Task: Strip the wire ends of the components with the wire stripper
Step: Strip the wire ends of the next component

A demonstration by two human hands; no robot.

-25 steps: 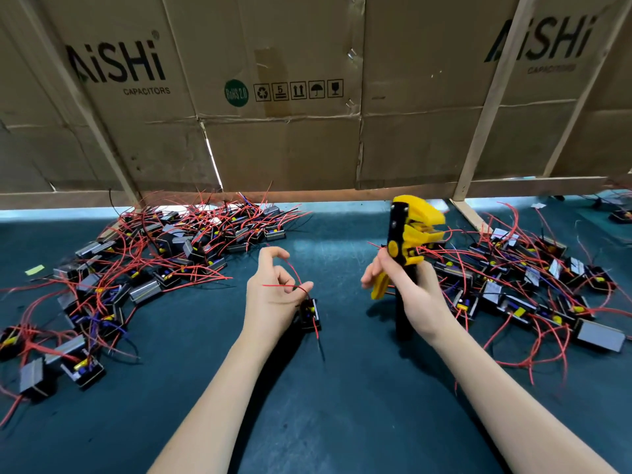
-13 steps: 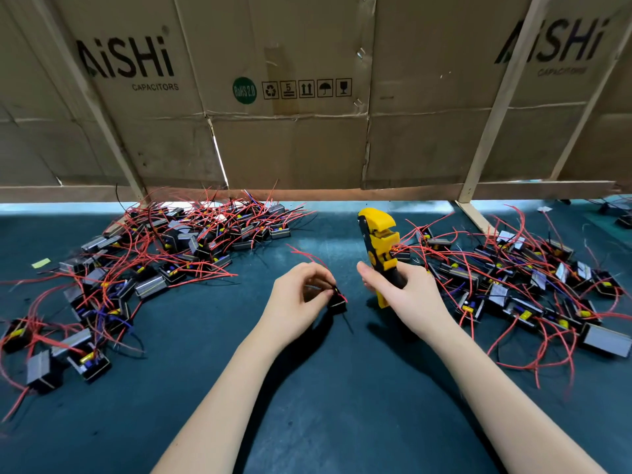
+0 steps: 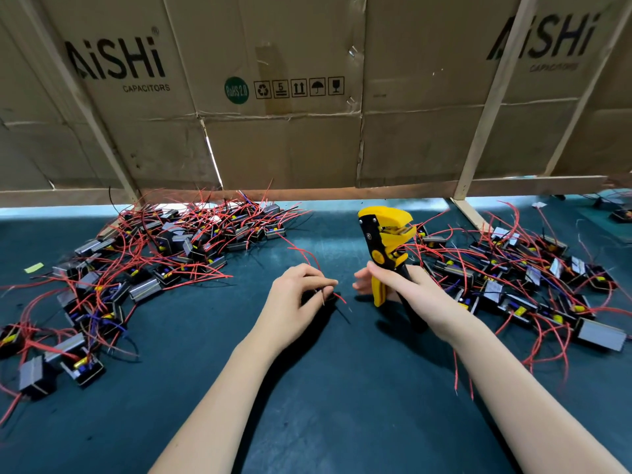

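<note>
Both bare forearms reach forward from the near edge. The left hand [image 3: 295, 295] has its fingers curled inward, the fingertips pinched together. The right hand [image 3: 400, 285], just beside it on the right, is closed in an upright grip with the thumb stretched leftward.

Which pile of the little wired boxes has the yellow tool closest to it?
The pile on the right. The wire stripper, held upright in the right hand, has its head right at that pile's red wires, while the pile on the left lies across open mat.
</note>
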